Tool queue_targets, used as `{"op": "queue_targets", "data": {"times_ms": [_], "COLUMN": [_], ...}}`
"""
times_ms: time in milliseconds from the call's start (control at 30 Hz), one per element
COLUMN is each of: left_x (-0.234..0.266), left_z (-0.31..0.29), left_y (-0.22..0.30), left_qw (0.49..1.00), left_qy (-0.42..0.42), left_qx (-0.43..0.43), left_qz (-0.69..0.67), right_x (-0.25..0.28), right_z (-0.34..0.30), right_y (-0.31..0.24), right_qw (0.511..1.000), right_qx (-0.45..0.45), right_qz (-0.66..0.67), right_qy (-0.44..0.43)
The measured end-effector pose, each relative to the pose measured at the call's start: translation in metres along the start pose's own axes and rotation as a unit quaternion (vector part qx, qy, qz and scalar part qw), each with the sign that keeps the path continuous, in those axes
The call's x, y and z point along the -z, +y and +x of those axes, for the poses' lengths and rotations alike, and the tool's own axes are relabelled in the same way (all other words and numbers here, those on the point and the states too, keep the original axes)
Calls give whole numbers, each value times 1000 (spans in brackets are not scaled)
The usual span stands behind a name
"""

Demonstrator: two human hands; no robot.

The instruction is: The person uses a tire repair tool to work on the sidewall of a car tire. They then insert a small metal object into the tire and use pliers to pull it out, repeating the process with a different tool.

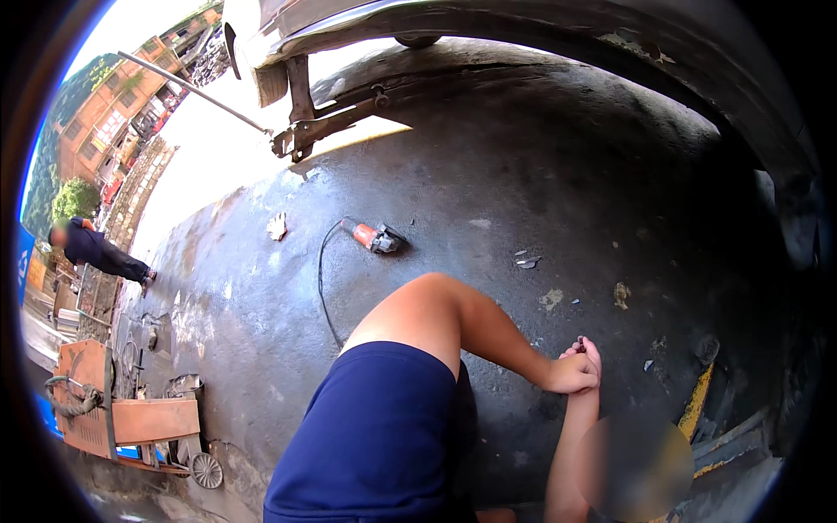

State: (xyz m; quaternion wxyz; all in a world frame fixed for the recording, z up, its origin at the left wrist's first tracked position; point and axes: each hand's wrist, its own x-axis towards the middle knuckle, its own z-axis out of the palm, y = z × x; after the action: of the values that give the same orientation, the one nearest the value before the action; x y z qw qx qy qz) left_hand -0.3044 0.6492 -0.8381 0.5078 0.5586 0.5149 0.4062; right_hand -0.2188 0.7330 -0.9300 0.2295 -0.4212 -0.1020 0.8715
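My left arm, in a short navy sleeve (pixel 370 436), is bent at the elbow, with the forearm running to the right. At its end my left hand (pixel 568 375) is closed over my right wrist. My right hand (pixel 589 350) points away from me with its fingers curled inward. A small dark spot shows at those fingertips, too small to name. Ahead and to the left of my hands, an orange and grey angle grinder (pixel 373 236) lies on the floor with its black cord (pixel 321 275) trailing toward me. Neither hand touches it.
A vehicle body (pixel 558 24) arches overhead, with a metal support (pixel 299 131) under it. A pale glove (pixel 277 227) and scraps (pixel 527 261) lie on the dark floor. An orange wheeled machine (pixel 155 418) stands left, a yellow bar (pixel 695 405) right. A person (pixel 103 251) stands far left.
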Motion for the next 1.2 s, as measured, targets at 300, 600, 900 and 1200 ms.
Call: {"op": "queue_targets", "data": {"times_ms": [300,600,900,1200], "left_x": [48,45,99,130], "left_z": [-5,5,-1,57], "left_y": [-74,36,-36,14], "left_qw": [887,924,837,780], "left_qy": [-32,-126,-314,-175], "left_qx": [375,-238,1,308], "left_qz": [-269,271,448,-516], "right_x": [-129,-25,-87,-77], "right_z": [-129,-29,-103,-119], "right_y": [-61,-47,-63,-109], "right_qw": [925,885,967,949], "right_qx": [361,300,133,290], "right_qz": [-101,-348,129,-68], "right_qy": [-57,74,-178,-105]}}
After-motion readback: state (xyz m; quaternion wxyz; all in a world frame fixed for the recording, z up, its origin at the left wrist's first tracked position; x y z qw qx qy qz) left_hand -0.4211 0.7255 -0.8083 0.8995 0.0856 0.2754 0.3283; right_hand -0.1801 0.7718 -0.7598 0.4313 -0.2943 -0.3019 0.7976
